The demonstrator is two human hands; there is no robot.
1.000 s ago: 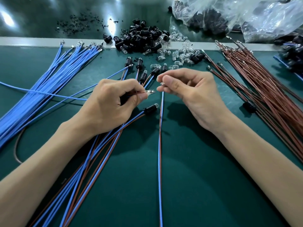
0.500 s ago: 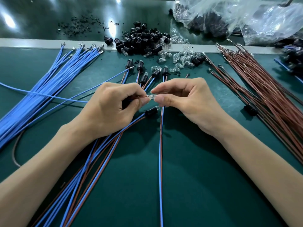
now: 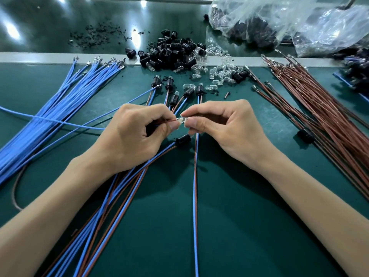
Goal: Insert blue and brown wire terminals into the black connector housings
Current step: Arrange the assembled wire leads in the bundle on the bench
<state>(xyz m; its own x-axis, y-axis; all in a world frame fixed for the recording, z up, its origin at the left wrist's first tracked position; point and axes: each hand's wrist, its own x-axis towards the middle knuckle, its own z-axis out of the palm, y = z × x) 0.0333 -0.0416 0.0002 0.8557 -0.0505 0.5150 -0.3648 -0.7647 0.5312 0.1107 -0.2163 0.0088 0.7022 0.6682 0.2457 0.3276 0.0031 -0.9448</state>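
Note:
My left hand (image 3: 135, 134) grips a black housing, mostly hidden in the fist, and pinches a brown wire whose metal terminal (image 3: 180, 119) sticks out to the right. My right hand (image 3: 223, 126) pinches that terminal's tip between thumb and forefinger. Just below the hands lies an assembled black housing (image 3: 182, 139) with a blue and a brown wire. Several more finished housings (image 3: 196, 89) with wire pairs fan out behind the hands. A loose blue-and-brown pair (image 3: 195, 196) runs straight toward me.
A bundle of blue wires (image 3: 60, 108) lies at the left, brown wires (image 3: 319, 108) at the right. A heap of black housings (image 3: 173, 54) and clear bulbs (image 3: 221, 72) sits at the mat's far edge. Plastic bags (image 3: 279, 23) fill the back right.
My right hand has moved left and down to meet the left hand, and its fingers now pinch the terminal tip that stood free a second ago.

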